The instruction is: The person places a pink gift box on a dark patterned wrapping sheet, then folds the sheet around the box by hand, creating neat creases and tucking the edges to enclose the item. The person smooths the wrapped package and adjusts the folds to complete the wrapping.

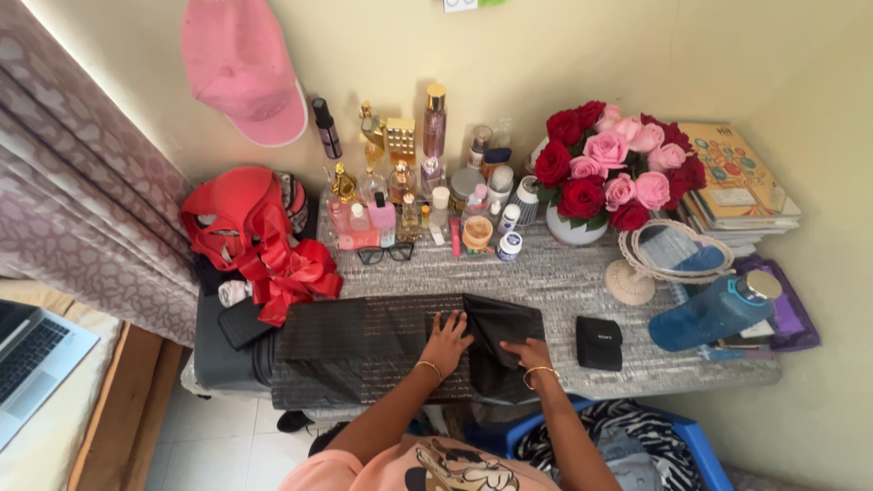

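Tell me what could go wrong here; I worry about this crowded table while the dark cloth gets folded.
The long dark sheer cloth under the left hand and right hand hangs over the table's front edge and may slide off. A sweeping fold might nudge the small black pouch or the blue water bottle lying on its side.

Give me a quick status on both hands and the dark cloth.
Left hand flat on black cloth. Right hand pressing its folded end. Black pouch beside, apart.
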